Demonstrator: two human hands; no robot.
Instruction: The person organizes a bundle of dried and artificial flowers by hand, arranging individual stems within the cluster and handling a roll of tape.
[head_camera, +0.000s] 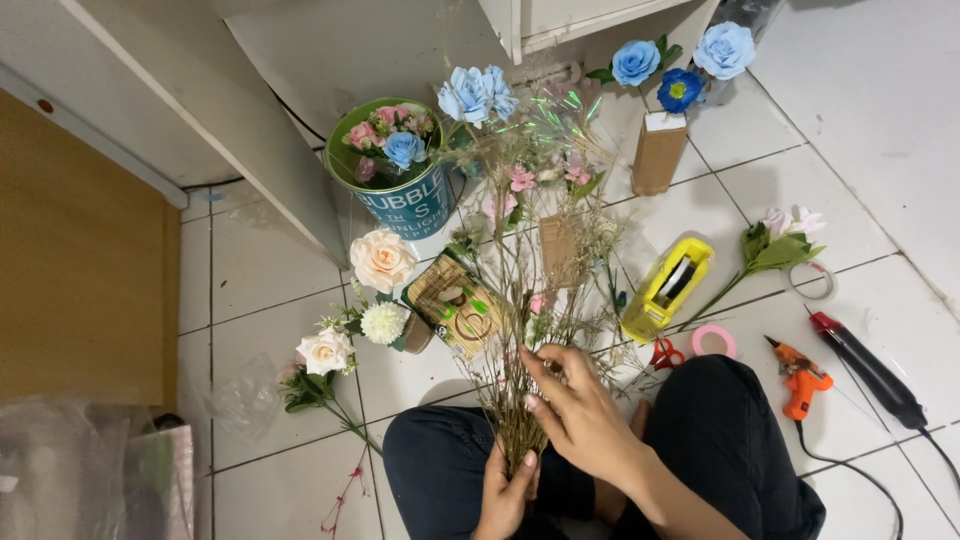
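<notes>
1. Stems of a dried grass bunch (520, 400) stood gathered at about six o'clock in the view, above the person's dark-trousered lap, with the airy tops fanning up toward twelve o'clock past small pink blossoms (521, 179)
2. The left hand (505, 490) was clenched round the base of the stems, thumb wrapped across the front; that low, firm grip looked like the right anchor, since a looser hold would likely let the thin stalks slide and splay
3. The right hand (580, 410) lay across the bunch just above the left, fingers (545, 375) curled lightly among the stalks, pinching or combing a few of them; exactly which sprig was held could not be told
4. To do the arranging well, the right hand probably needed to shift single stalks gently, because dried grass of this kind seemed brittle and prone to snapping
5. Spare material lay within reach: a peach rose (381, 259) and a white rose (325, 351) at nine to ten o'clock of the bunch, a green tin bucket (412, 205) of flowers at eleven o'clock
6. Tools sat at two to three o'clock: a yellow tape dispenser (668, 289), red scissors (664, 354), a pink tape roll (713, 340) and an orange glue gun (802, 382), all on the white tiled floor (260, 330), well apart from both hands
</notes>
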